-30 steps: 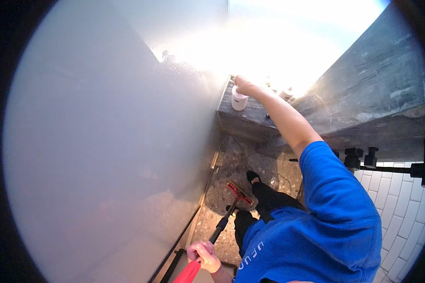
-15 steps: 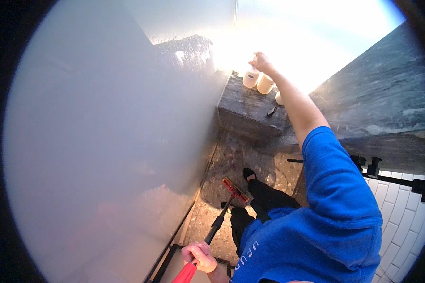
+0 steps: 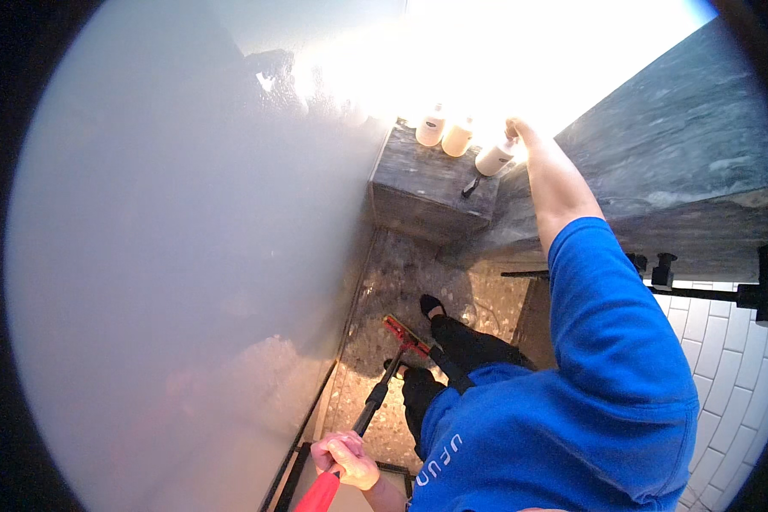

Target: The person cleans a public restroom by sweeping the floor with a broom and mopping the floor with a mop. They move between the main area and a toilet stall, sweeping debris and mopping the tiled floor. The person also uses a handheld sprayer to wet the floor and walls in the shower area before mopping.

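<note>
My left hand (image 3: 346, 459) grips the black pole (image 3: 371, 408) near its red upper part (image 3: 317, 492); the pole's red-and-yellow head (image 3: 405, 335) rests on the floor by my feet. At the stone ledge (image 3: 427, 200), my right hand (image 3: 520, 135) is closed on the top of a white bottle (image 3: 492, 160), the rightmost of three. The other two bottles, a white one (image 3: 429, 130) and a cream one (image 3: 456, 141), stand to its left in strong glare. A small black item (image 3: 470, 187) lies near the ledge's front.
A frosted glass panel (image 3: 162, 256) fills the left side. A grey marble wall (image 3: 666, 111) rises on the right, with black pipe fittings (image 3: 764, 290) below it. White tiles (image 3: 725, 367) show at lower right, and speckled flooring (image 3: 363, 375) underfoot.
My right hand has moved from the left bottle across to the rightmost one. The left bottle now stands farther back beside the cream one. My left hand keeps its grip on the pole.
</note>
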Motion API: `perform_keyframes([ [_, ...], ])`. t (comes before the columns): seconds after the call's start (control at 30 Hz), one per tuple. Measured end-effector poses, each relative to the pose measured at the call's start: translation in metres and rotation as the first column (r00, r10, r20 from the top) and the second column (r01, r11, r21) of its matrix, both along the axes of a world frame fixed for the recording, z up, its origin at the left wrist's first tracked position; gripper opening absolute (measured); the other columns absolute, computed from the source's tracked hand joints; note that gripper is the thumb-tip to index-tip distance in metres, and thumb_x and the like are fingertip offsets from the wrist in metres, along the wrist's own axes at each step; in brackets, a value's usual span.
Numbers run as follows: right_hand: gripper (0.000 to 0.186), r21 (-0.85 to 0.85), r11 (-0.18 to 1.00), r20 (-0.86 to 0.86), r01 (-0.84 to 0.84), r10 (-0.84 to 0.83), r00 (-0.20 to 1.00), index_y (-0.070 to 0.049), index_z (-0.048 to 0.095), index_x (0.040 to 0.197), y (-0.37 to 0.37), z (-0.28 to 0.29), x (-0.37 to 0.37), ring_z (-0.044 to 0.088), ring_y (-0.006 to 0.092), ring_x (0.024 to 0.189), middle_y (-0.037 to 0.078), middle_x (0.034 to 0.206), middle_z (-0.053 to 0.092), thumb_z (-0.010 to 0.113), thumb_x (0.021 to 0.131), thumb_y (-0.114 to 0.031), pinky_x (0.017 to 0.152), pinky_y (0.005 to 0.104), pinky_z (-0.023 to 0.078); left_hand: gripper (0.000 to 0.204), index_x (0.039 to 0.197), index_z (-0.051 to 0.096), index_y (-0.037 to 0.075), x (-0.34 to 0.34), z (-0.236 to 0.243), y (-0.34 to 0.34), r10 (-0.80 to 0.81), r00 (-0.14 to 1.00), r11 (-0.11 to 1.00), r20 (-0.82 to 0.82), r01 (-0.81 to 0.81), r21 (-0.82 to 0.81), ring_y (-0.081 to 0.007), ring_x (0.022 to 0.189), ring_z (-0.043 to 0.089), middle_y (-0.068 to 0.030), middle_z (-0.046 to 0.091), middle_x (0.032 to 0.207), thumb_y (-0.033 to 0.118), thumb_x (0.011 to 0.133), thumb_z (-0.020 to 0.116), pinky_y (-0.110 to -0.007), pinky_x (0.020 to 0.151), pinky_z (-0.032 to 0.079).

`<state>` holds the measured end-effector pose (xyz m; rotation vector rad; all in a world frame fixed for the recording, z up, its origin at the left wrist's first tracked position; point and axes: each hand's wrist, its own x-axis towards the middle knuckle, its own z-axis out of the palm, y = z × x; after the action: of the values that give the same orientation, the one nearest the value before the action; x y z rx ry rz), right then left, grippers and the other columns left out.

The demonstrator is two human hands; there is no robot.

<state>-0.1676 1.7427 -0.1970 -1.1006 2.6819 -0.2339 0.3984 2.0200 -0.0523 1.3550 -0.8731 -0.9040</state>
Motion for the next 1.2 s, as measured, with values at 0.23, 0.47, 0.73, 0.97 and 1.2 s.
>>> perform_keyframes([
  [0.23, 0.035, -0.039, 0.999, 0.027, 0.014, -0.013, 1.000, -0.004, 0.055, 0.116, -0.002, -0.009, -0.004, 0.050, 0.0335, 0.111, 0.018, 0.120, 0.054, 0.059, 0.085, -0.020, 0.097, 0.0409, 0.039, 0.025, 0.073, 0.040, 0.009, 0.016, -0.001, -0.001, -0.010, 1.000, 1.000, 0.017, 0.010, -0.026, -0.0069, 0.043, 0.032, 0.0007, 0.037, 0.055, 0.017, 0.094, 0.051, -0.022, 0.039, 0.026],
  [0.47, 0.041, -0.105, 0.994, 0.053, 0.013, -0.008, 0.999, -0.003, 0.051, 0.121, -0.010, -0.021, 0.002, 0.046, 0.0342, 0.117, 0.019, 0.125, 0.051, 0.059, 0.085, -0.018, 0.101, 0.0400, 0.036, 0.026, 0.074, 0.040, 0.009, 0.010, 0.001, -0.001, -0.001, 0.999, 1.000, 0.035, 0.001, -0.017, -0.0068, 0.042, 0.032, 0.0008, 0.037, 0.055, 0.019, 0.095, 0.052, -0.022, 0.039, 0.026],
  [0.73, 0.050, 0.057, 0.991, -0.101, -0.120, 0.125, 0.987, -0.005, 0.046, 0.128, -0.023, -0.031, -0.021, 0.038, 0.0345, 0.125, 0.020, 0.134, 0.044, 0.062, 0.083, -0.020, 0.106, 0.0385, 0.032, 0.026, 0.074, 0.040, 0.008, 0.006, -0.001, 0.001, -0.053, 0.998, 0.998, -0.017, 0.052, -0.028, -0.0060, 0.042, 0.031, 0.0015, 0.036, 0.055, 0.018, 0.095, 0.052, -0.022, 0.038, 0.024],
  [0.97, 0.025, -0.057, 0.998, -0.155, 0.030, -0.039, 0.987, -0.006, 0.063, 0.104, -0.019, 0.068, 0.082, 0.057, 0.0326, 0.102, 0.018, 0.111, 0.061, 0.058, 0.084, -0.021, 0.088, 0.0418, 0.045, 0.026, 0.073, 0.040, 0.009, 0.011, -0.003, 0.009, 0.049, 0.999, 0.998, 0.020, -0.049, -0.037, -0.0059, 0.041, 0.030, 0.0014, 0.035, 0.053, 0.017, 0.094, 0.052, -0.022, 0.038, 0.023],
  [1.2, 0.011, -0.761, 0.506, 0.101, -0.405, 0.710, 0.697, -0.006, 0.062, 0.086, 0.080, 0.045, 0.290, 0.061, 0.0323, 0.078, 0.015, 0.081, 0.062, 0.053, 0.079, -0.005, 0.069, 0.0418, 0.050, 0.023, 0.072, 0.042, 0.009, 0.021, -0.002, 0.010, -0.038, 0.999, 0.999, -0.038, 0.037, -0.026, -0.0072, 0.042, 0.032, -0.0003, 0.039, 0.055, 0.011, 0.092, 0.052, -0.023, 0.041, 0.029],
])
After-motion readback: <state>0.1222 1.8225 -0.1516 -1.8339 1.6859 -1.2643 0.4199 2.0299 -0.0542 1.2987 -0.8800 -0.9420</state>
